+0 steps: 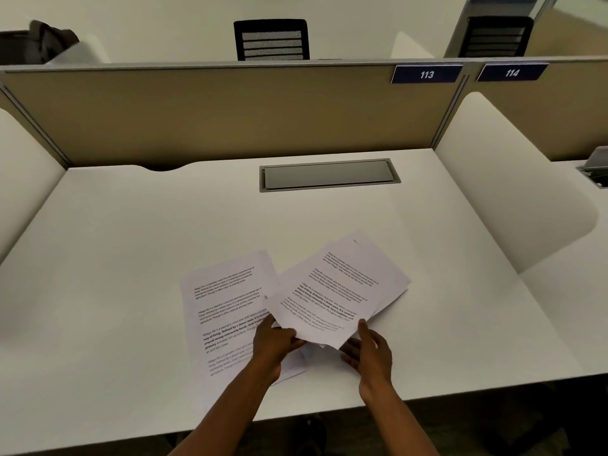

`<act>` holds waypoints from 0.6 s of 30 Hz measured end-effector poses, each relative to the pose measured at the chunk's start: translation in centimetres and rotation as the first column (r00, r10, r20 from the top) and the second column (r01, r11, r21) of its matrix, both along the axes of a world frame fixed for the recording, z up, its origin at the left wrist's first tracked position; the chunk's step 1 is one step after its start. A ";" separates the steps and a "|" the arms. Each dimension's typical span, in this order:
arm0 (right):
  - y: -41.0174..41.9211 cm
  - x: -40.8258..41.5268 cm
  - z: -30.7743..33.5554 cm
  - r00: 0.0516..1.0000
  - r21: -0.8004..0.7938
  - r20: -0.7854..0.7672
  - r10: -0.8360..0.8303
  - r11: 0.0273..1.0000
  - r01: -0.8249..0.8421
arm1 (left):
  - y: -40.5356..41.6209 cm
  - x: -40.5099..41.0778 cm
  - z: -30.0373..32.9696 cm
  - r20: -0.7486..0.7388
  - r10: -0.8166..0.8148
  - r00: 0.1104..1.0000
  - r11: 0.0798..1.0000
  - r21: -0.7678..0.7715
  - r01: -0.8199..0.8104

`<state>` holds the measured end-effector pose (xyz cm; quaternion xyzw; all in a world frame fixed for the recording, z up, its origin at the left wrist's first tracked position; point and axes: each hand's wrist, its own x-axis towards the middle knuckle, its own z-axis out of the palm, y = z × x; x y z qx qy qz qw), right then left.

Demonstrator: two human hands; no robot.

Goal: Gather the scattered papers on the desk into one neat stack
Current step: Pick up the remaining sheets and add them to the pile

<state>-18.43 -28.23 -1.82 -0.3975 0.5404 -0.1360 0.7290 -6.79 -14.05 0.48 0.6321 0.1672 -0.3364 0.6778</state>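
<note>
Papers (335,291), white printed sheets fanned unevenly, pinched at their near edge by left hand (274,343) fingers and right hand (370,352) fingers. Loose sheet (227,311) flat under left fingers. Text too small to read. Beyond: white table (115,258), partition signs "113" (426,74), "114" (512,72).

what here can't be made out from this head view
- Sheet count in the held bundle: edges overlap.
- Body text on the flat sheet: too small and blurred.
- Its near right corner: covered by the left hand.
- Right hand fingertips: under the bundle.
- Elbows: cut off by the bottom edge.
</note>
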 end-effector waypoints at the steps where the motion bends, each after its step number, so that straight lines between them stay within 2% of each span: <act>1: -0.3 0.2 -0.1 1.000 0.022 0.023 -0.009 1.000 0.008 | 0.0 -0.2 -0.1 0.014 -0.015 1.000 1.000 -0.001 0.015; 5: -1.8 0.6 0.0 0.997 0.067 0.066 -0.027 0.997 0.022 | 0.2 -1.1 -0.1 0.066 -0.068 0.995 0.998 0.016 0.067; 9: -3.1 0.3 0.7 0.998 0.001 0.049 0.042 0.999 -0.042 | 0.3 -2.3 0.4 0.140 -0.180 0.974 0.978 0.127 0.163; 12: -3.9 -0.4 0.7 0.998 -0.036 0.053 0.016 0.999 -0.014 | -0.1 -3.5 1.0 0.185 -0.289 0.939 0.950 0.173 0.258; 18: -6.5 -3.5 0.7 0.991 0.032 0.124 -0.045 0.999 0.041 | -0.8 -2.9 1.5 0.239 -0.270 0.933 0.951 0.221 0.218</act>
